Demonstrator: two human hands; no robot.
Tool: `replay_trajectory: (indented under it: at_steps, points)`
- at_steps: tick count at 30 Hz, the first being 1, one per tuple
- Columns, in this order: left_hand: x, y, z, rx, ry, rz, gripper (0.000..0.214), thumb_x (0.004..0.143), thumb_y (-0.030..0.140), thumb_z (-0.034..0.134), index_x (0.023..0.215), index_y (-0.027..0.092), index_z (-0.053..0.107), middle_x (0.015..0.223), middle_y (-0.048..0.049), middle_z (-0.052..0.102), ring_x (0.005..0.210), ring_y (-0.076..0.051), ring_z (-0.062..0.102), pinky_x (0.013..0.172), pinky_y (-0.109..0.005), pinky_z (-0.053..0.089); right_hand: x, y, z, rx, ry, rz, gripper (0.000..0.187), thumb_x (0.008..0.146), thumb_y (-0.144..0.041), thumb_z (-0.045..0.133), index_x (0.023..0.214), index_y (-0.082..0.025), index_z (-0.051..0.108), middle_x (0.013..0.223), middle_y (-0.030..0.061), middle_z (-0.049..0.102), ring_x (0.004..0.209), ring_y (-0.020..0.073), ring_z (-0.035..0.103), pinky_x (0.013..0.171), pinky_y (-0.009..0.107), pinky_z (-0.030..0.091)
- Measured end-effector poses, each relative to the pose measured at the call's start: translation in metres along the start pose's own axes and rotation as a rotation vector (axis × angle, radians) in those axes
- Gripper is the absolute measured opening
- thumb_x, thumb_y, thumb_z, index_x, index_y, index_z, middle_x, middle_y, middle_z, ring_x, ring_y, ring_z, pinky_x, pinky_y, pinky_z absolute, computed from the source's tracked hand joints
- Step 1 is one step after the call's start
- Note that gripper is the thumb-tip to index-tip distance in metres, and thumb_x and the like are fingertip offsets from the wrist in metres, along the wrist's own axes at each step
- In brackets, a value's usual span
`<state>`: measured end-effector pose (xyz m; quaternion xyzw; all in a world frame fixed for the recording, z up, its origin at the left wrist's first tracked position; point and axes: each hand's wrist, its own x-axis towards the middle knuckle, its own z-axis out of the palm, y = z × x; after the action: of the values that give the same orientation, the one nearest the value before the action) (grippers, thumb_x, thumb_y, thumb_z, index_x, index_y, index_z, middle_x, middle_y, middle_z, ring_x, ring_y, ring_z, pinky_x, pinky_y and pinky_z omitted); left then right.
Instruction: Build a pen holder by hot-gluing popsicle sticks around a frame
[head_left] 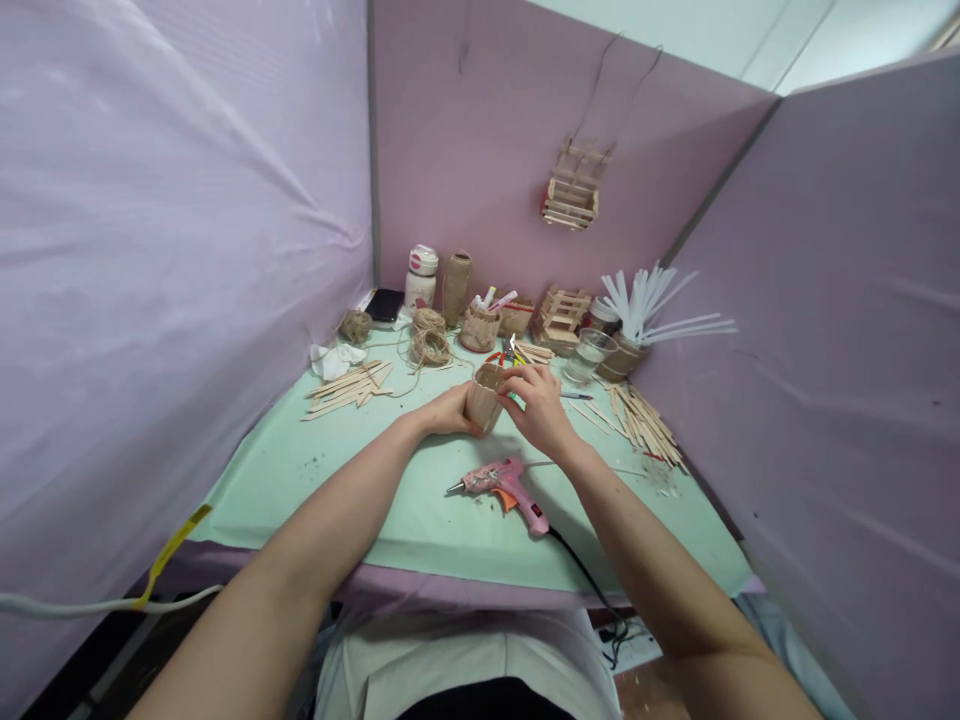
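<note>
Left hand [448, 410] grips the cup [484, 409]; right hand [537, 400], half-curled (hold unclear), seemingly adjusts its rim; next needs steadiness.

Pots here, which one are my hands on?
The brown pot nearest you, gripped by your left hand, your right hand at its rim; the other pots stand farther back.

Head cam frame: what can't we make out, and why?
Right part of the container rim: head view, behind the right hand.
Whether that hand pinches anything: head view, too small.
Pliers, handle ends: head view, partly behind the right hand.
White bottle print: head view, too small.
Cord, far end: head view, lost below the table edge.
</note>
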<state>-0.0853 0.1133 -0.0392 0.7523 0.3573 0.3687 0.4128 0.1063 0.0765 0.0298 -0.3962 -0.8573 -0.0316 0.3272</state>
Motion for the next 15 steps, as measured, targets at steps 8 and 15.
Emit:
replay_trajectory:
  at_steps: [8, 15]
  points:
    - [-0.006, 0.017, -0.021, -0.258, 0.052, -0.189, 0.080, 0.052, 0.038, 0.083, 0.122, 0.014, 0.053, 0.124, -0.0147, 0.062, 0.116, -0.031, 0.055, 0.097, -0.043, 0.043, -0.008, 0.018, -0.030, 0.387, 0.215, 0.264, 0.027, 0.083, -0.039, 0.060, 0.102, -0.020, 0.062, 0.106, 0.0084, 0.062, 0.100, 0.0226, 0.057, 0.089, 0.039, 0.044]
    - [-0.010, 0.018, -0.020, -0.407, -0.009, -0.214, 0.080, 0.054, 0.040, 0.084, 0.123, 0.013, 0.054, 0.126, -0.0172, 0.060, 0.119, -0.034, 0.054, 0.101, -0.047, 0.041, -0.027, 0.025, -0.015, 0.615, 0.018, 0.459, 0.029, 0.078, -0.042, 0.062, 0.095, -0.019, 0.063, 0.100, 0.0079, 0.067, 0.090, 0.0210, 0.061, 0.078, 0.036, 0.049]
